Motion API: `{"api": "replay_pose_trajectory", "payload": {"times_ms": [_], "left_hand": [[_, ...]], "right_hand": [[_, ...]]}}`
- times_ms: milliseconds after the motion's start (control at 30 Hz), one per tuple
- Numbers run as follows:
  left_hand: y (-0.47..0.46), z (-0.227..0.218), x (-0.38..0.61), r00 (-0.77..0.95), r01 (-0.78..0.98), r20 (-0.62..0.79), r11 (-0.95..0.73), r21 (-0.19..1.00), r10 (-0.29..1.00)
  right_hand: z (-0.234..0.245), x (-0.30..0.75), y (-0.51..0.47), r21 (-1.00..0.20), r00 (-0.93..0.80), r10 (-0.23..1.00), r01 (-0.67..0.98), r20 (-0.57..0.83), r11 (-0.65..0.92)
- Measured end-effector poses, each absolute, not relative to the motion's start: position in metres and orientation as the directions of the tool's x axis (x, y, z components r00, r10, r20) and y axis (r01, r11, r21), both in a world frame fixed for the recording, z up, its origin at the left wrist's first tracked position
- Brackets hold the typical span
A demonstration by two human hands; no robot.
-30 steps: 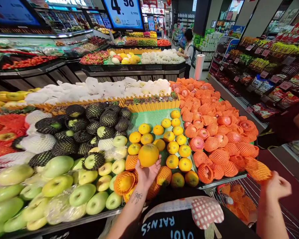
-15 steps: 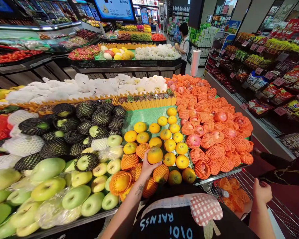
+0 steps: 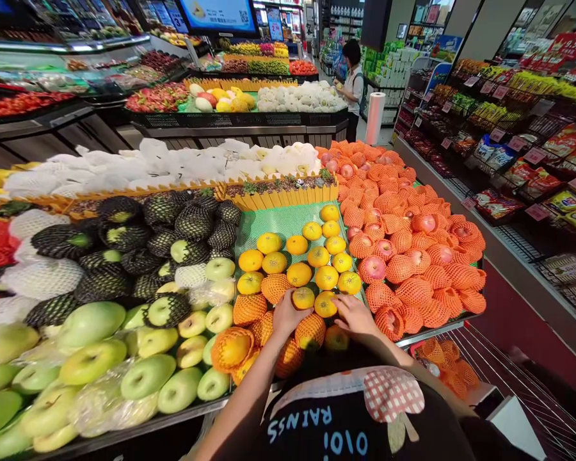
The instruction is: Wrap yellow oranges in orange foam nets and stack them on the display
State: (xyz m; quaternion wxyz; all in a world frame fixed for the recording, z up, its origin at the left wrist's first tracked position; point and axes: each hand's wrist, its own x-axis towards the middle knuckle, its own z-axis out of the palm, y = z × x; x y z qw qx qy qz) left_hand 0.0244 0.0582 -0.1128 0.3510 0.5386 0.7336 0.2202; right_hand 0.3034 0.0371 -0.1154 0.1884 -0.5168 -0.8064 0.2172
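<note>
Left hand (image 3: 286, 314): lower centre of the frame, fingers curled loosely around a bare orange (image 3: 303, 298), which rests on the display among netted oranges (image 3: 249, 308).
Right hand (image 3: 356, 315): just right of it, palm down, fingers spread flat over another orange (image 3: 336, 337); whether it grips, I cannot tell.
Held orange: round, no long axis; stem end faces up.
Change: half a second ago the right hand hung over the shopping cart (image 3: 465, 365) at lower right; now it lies on the fruit.
Farther: bare oranges in rows on the green mat (image 3: 288, 221), netted apples (image 3: 413, 256) to the right.
</note>
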Motion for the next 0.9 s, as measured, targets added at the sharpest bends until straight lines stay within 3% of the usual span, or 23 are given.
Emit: {"api": "replay_pose_trajectory", "payload": {"times_ms": [67, 167, 300, 367, 500, 633, 800, 900], "left_hand": [[0.060, -0.109, 0.026, -0.156, 0.650, -0.268, 0.303, 0.697, 0.951], [0.063, -0.113, 0.030, -0.162, 0.582, -0.174, 0.237, 0.778, 0.971], [0.061, -0.111, 0.030, -0.105, 0.514, -0.202, 0.227, 0.827, 0.974], [0.053, -0.104, 0.027, -0.084, 0.548, -0.278, 0.278, 0.789, 0.957], [0.023, -0.095, 0.027, -0.199, 0.629, -0.354, 0.396, 0.669, 0.914], [-0.007, -0.107, 0.037, -0.117, 0.724, -0.442, 0.381, 0.575, 0.889], [-0.018, -0.111, 0.047, -0.098, 0.797, -0.393, 0.309, 0.520, 0.914], [-0.014, -0.100, 0.042, -0.122, 0.744, -0.402, 0.351, 0.568, 0.908]], "right_hand": [[-0.113, 0.263, 0.046, -0.463, -0.530, 0.840, 0.777, -0.116, 0.426], [-0.104, 0.239, 0.061, -0.400, -0.547, 0.810, 0.804, -0.210, 0.439], [-0.096, 0.245, 0.082, -0.419, -0.557, 0.805, 0.792, -0.202, 0.443], [-0.096, 0.249, 0.086, -0.423, -0.542, 0.815, 0.799, -0.202, 0.427], [-0.101, 0.251, 0.083, -0.422, -0.497, 0.839, 0.824, -0.222, 0.377], [-0.113, 0.251, 0.075, -0.439, -0.503, 0.840, 0.814, -0.203, 0.381], [-0.132, 0.260, 0.076, -0.479, -0.577, 0.799, 0.756, -0.168, 0.445], [-0.133, 0.267, 0.070, -0.529, -0.592, 0.804, 0.699, -0.050, 0.481]]}}
